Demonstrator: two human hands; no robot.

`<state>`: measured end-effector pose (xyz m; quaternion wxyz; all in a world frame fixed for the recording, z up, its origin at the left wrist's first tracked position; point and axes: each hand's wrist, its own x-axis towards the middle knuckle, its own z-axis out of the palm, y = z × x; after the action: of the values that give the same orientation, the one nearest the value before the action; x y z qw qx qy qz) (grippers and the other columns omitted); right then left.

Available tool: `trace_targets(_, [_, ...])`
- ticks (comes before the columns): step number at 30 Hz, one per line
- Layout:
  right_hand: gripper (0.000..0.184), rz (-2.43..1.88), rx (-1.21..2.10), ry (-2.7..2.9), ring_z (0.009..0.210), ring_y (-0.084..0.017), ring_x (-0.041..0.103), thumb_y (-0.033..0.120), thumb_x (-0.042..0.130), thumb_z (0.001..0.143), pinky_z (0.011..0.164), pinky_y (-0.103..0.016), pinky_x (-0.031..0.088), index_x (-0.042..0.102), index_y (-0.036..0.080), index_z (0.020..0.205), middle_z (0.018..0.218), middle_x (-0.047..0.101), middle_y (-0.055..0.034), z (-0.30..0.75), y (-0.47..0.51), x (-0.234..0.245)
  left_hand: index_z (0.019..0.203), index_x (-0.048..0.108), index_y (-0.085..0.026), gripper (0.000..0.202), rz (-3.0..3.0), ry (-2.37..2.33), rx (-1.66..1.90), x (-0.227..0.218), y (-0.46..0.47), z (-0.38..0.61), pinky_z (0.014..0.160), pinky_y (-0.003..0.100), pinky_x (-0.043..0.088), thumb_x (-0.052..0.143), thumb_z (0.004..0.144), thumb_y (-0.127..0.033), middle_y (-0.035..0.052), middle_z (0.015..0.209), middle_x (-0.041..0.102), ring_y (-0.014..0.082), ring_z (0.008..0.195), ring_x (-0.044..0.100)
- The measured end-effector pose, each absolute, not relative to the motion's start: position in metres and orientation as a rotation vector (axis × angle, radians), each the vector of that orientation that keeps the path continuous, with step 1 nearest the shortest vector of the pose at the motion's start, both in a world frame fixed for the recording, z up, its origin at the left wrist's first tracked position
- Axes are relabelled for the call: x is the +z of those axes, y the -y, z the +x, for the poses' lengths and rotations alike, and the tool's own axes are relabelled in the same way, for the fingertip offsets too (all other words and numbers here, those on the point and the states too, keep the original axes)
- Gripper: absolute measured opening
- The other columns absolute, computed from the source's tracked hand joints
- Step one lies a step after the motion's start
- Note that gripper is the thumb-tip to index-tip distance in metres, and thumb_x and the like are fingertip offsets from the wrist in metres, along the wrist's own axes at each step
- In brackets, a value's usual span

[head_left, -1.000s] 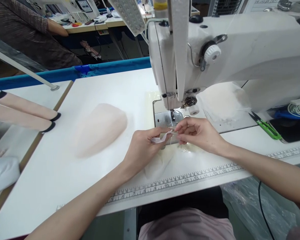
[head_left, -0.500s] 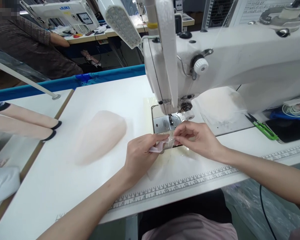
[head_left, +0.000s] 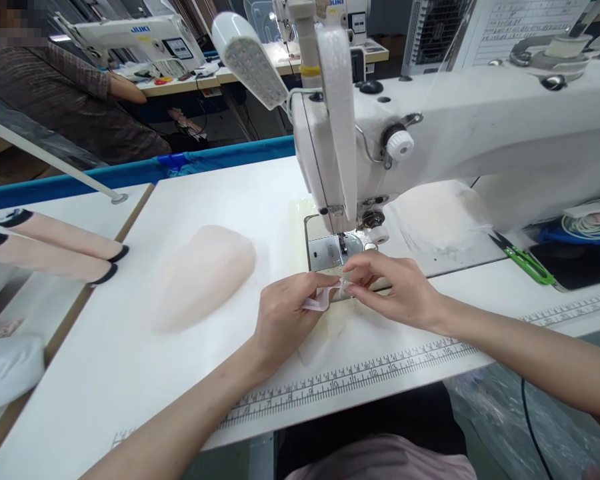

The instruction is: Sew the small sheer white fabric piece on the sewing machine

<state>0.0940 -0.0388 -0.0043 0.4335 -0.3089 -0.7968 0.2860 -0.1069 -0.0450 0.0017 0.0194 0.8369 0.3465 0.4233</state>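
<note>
Head view: pale strip (head_left: pixel 319 301) held just in front of presser foot (head_left: pixel 343 245), apparently for closeness to needle. Strip pinched by nearly closed left hand (head_left: pixel 286 313); end pinched by right hand (head_left: pixel 400 291), fingers curled, seemingly for fine control. Green-handled snips (head_left: pixel 530 267) laid rightward.

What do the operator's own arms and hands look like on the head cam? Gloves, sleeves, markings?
Both the left hand and the right hand are gloveless, with no ring, watch or bracelet visible. The left forearm and right forearm are uncovered, with no cables or clear markings. A dusky pink top shows at the bottom edge, above black legwear.
</note>
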Motion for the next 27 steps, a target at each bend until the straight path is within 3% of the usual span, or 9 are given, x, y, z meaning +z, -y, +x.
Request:
trace_targets(6, [0.01,-0.725,0.754,1.996,0.074,-0.007,0.065,0.013,0.059,0.088,0.069,-0.02,0.058,0.058,0.02,0.095,0.087,0.067,0.0021,0.0943,0.0388,-0.0033,0.09,0.062,-0.019,0.011,2.577,-1.05,1.302,0.0022,0.0465,-0.1066,0.05,0.016,0.045,0.062,0.086,-0.009,-0.0028,0.073,0.071,0.0068,0.062,0.065])
trace_targets(14, [0.019,-0.779,0.72,2.03,0.074,-0.01,0.066,0.017,0.059,0.089,0.065,-0.022,0.059,0.054,0.022,0.107,0.085,0.067,0.0015,0.0963,0.0388,-0.0054,0.09,0.062,-0.02,0.013,2.563,-1.045,1.29,0.0016,0.0474,-0.1062,0.051,0.017,0.048,0.062,0.086,-0.008,-0.0027,0.072,0.071,0.0075,0.06,0.064])
trace_targets(19, [0.01,-0.746,0.735,2.039,0.074,-0.008,0.065,0.015,0.057,0.089,0.068,-0.021,0.058,0.057,0.021,0.097,0.087,0.067,0.0018,0.0952,0.0379,-0.004,0.089,0.062,-0.02,0.011,2.564,-1.043,1.285,0.0024,0.0477,-0.1059,0.052,0.018,0.049,0.062,0.087,-0.01,-0.0025,0.073,0.071,0.008,0.062,0.065])
trace_targets(27, [0.012,-0.69,0.678,2.071,0.072,-0.008,0.065,0.015,0.055,0.09,0.065,-0.023,0.058,0.057,0.02,0.1,0.086,0.067,0.001,0.0959,0.0384,-0.0056,0.09,0.062,-0.021,0.011,2.56,-1.044,1.238,0.0033,0.0485,-0.1058,0.05,0.019,0.048,0.061,0.086,-0.01,-0.0023,0.074,0.072,0.0091,0.063,0.066])
